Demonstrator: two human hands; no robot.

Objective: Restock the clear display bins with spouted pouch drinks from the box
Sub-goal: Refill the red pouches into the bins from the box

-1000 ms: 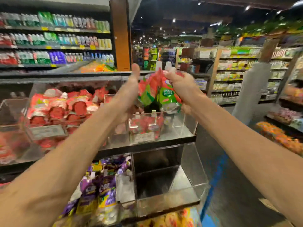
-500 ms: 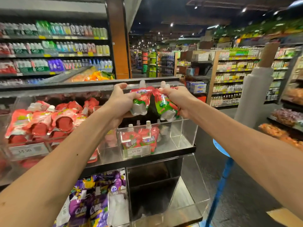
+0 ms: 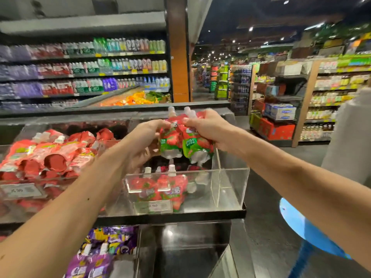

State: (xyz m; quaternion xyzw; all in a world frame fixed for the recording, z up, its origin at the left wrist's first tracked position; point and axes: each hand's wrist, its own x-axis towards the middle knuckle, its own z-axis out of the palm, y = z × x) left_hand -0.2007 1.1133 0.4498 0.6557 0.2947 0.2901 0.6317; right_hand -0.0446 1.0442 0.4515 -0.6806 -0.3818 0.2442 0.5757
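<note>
Both my hands hold red-and-green strawberry spouted pouches (image 3: 185, 142) above a clear display bin (image 3: 228, 189) on the upper shelf. My left hand (image 3: 143, 140) grips the left pouch near its top. My right hand (image 3: 208, 129) grips the right pouches by their necks, white caps sticking up. The pouches hang together, touching. Inside the bin below stand a few of the same strawberry pouches (image 3: 160, 189), at its left front. The box is out of view.
A neighbouring clear bin (image 3: 24, 189) on the left is piled with red pouches. Below, a lower bin holds purple pouches (image 3: 100, 255), beside a bare clear bin (image 3: 226, 259). A blue stool (image 3: 301, 225) stands at right. Store shelves line the aisle behind.
My hands have drawn closer together, so the two bunches of pouches now touch. The view has shifted slightly; the pouches hang over the bin as before.
</note>
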